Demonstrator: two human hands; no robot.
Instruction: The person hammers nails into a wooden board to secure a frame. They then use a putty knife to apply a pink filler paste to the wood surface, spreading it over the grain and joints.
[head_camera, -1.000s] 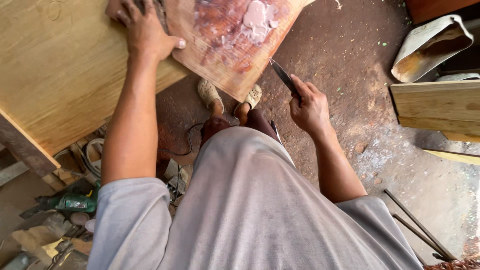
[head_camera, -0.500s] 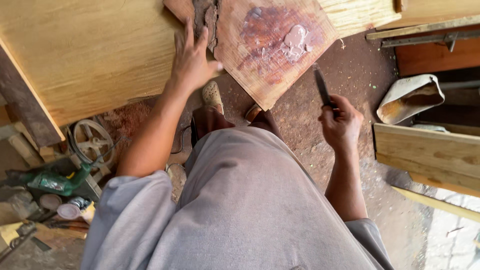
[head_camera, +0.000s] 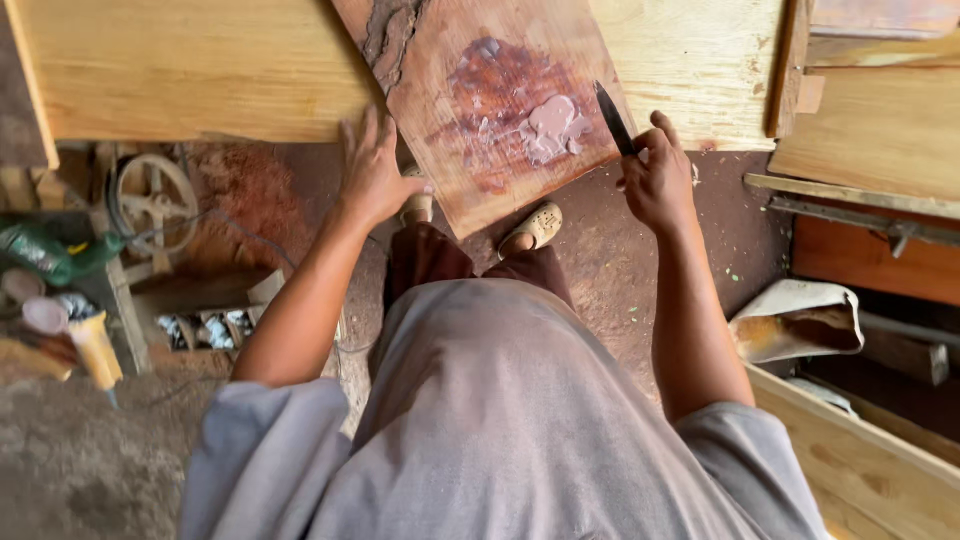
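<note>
A reddish wood slab (head_camera: 470, 90) with a rough bark edge and a pale filler patch lies on top of a large light plywood board (head_camera: 180, 70). My left hand (head_camera: 375, 175) presses flat on the slab's near left edge, fingers spread. My right hand (head_camera: 658, 180) is closed around a dark, narrow blade tool (head_camera: 612, 118), its tip resting at the slab's right edge beside the pale patch. My feet in beige clogs (head_camera: 535, 228) stand below the slab on the dirt floor.
Left on the floor lie a green power tool (head_camera: 45, 255), a metal wheel (head_camera: 155, 200) and a yellow tube (head_camera: 95, 350). Stacked boards (head_camera: 880, 130) stand to the right, with a beige bag (head_camera: 800, 320) and a wooden plank (head_camera: 860, 450) near my right side.
My view has swung so the slab sits more central. My left hand slid down from the slab's top to its near left edge. The blade moved up to the slab's right edge.
</note>
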